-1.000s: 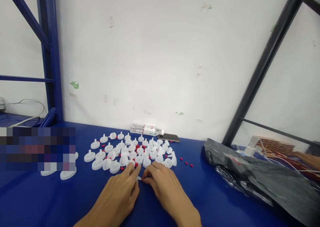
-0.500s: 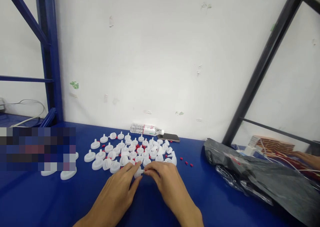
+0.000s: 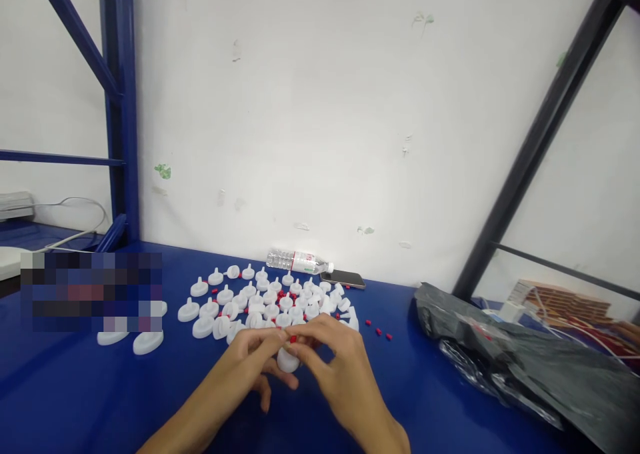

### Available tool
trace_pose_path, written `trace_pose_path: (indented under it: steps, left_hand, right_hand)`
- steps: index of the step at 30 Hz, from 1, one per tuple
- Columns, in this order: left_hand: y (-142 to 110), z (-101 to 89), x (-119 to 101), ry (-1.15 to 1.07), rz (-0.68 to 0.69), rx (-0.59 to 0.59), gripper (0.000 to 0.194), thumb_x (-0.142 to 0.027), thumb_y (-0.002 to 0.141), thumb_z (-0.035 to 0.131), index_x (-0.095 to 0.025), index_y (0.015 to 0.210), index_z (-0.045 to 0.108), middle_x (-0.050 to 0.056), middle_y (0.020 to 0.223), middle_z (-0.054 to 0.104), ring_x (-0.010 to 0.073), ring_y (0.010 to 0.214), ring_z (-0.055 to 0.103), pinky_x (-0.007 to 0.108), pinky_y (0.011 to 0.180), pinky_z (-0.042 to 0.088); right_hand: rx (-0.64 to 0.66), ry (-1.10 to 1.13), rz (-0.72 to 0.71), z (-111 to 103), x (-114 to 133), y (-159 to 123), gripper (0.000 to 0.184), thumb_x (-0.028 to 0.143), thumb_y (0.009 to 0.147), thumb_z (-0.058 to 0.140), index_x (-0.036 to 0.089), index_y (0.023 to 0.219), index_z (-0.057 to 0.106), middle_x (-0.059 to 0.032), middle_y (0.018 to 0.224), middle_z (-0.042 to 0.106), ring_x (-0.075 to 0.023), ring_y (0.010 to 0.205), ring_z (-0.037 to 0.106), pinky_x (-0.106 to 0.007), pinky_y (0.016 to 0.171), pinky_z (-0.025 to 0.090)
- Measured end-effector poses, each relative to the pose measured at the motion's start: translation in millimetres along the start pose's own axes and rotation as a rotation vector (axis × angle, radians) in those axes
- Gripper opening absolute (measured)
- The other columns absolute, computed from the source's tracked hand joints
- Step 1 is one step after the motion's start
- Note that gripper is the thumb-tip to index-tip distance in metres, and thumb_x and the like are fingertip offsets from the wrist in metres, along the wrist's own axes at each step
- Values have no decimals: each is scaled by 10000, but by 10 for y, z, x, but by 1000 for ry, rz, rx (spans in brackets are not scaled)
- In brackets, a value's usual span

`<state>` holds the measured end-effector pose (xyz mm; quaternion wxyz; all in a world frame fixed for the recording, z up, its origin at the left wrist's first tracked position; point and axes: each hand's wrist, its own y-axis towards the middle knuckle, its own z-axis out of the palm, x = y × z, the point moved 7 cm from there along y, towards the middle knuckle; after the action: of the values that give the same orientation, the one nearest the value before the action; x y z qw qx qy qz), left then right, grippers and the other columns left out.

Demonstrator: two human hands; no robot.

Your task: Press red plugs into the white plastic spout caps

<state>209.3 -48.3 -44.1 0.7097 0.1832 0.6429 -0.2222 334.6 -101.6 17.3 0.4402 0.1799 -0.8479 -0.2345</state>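
Observation:
Just in front of the pile, my two hands meet at a white spout cap (image 3: 288,362), a round lid with its spout end upward. My right hand (image 3: 334,353) is closed, thumb and fingertips gripping this cap from the right. A small red tip cap (image 3: 293,339) shows at the top of the spout between both hands' fingertips. My left hand (image 3: 257,353) pinches at the red tip cap from the left, its lower fingers loosely spread beneath. Fingers partly hide the spout. Behind them lies a pile of white spout caps (image 3: 225,295) with red tip caps among them.
A clear bottle (image 3: 300,261) and a dark phone (image 3: 343,279) lie by the wall. Several loose red tip caps (image 3: 379,332) are right of the pile. A grey plastic bag (image 3: 500,341) covers the right side. More white lids (image 3: 149,342) sit left, beside a blurred patch.
The white spout cap has turned from lying sideways to spout up. A red tip cap now shows at its top. My left hand has shifted to the spout; the view has swung slightly left.

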Motion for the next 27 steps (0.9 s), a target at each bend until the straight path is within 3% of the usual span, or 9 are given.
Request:
trace_pose_path:
  steps: [5,8,12,21,24,27]
  left_hand:
    - [-21,23,-4,-175,-15,91,469,-566,815,777,-103,892,781,93,845,733,198,775,748,196,537,513]
    - [-24,29,-4,-215,-15,109,416,-506,772,828,-111,899,799,86,831,738,213,788,753,218,573,533]
    - [-43,57,-24,-193,-30,132,434,-488,724,867,-124,955,815,74,827,733,214,801,745,234,602,538]
    - [-161,136,-183,-107,-22,192,350,-478,885,751,-141,952,814,54,828,709,156,803,707,179,609,456]
    - [-188,117,-219,-59,-13,205,352,-473,882,739,-140,969,817,52,802,692,160,791,683,181,575,424]
    - [-196,15,-240,-39,-21,121,378,-497,834,771,-150,979,813,41,765,681,138,712,621,191,551,429]
  right_hand:
    - [-1,87,69,4,-73,7,251,131,862,816,307,1037,853,18,819,716,-144,755,652,-245,723,503]
    - [16,125,116,22,-107,0,244,139,851,818,314,1016,860,20,798,697,-141,736,634,-248,703,487]
    - [46,145,155,49,-129,-4,201,153,852,804,303,969,869,20,768,673,-135,700,608,-247,660,457]
    - [101,169,207,77,-121,-31,124,193,823,841,293,891,868,32,736,655,-121,647,566,-241,618,436]
    - [119,155,219,81,-90,-27,178,206,808,862,333,933,863,42,758,647,-118,642,554,-244,622,445]
    - [118,129,208,67,-39,-17,354,216,734,927,386,1033,842,33,929,679,-146,778,617,-250,670,478]
